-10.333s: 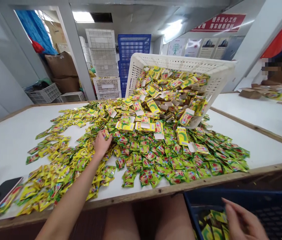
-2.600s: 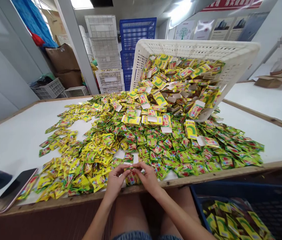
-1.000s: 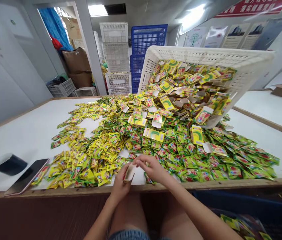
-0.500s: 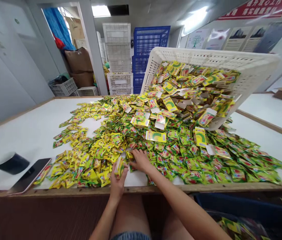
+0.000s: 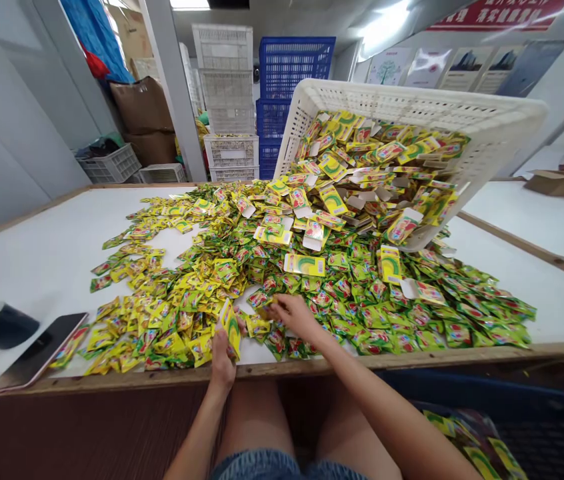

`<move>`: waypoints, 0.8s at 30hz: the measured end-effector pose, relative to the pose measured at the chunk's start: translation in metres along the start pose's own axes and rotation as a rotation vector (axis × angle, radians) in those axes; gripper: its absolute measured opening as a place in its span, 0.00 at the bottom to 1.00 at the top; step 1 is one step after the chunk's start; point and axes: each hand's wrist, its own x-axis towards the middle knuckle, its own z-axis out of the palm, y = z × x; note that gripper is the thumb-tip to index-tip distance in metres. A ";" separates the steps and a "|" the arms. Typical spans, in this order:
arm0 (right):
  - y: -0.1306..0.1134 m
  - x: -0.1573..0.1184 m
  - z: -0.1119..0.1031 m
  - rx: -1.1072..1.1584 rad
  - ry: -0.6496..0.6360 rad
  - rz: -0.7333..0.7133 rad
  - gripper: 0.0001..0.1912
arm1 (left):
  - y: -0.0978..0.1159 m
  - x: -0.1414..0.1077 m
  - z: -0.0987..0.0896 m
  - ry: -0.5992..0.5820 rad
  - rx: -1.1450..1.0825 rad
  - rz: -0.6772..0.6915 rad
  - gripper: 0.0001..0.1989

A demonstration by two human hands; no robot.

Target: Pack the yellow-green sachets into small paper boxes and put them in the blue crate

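Note:
My left hand (image 5: 221,357) grips a small yellow carton (image 5: 232,330), held upright and tilted near the table's front edge. Just right of it, my right hand (image 5: 296,315) has its fingers pinched on a small packet (image 5: 267,311), which is blurred and partly covered by the fingertips. Yellow packets (image 5: 177,300) lie heaped around and left of my left hand. Green packets (image 5: 387,333) with red pictures spread to the right of my right hand. Beyond the hands, a flat yellow carton (image 5: 305,265) rests on the heap.
A white plastic basket (image 5: 492,127) lies tipped toward me, spilling cartons onto the heap. A phone (image 5: 45,350) and a dark cup (image 5: 5,325) are at left. Blue crates (image 5: 297,63) and white crates (image 5: 225,80) stand behind the table. Below right is a blue bin (image 5: 552,400) with cartons.
The carton in my left hand has turned so its broad face shows. My right hand has lifted slightly off the heap, pinching a packet. The whole view has shifted a little.

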 end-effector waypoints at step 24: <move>0.022 -0.002 -0.018 0.264 -0.039 0.288 0.11 | 0.005 0.003 0.004 -0.077 0.128 -0.007 0.33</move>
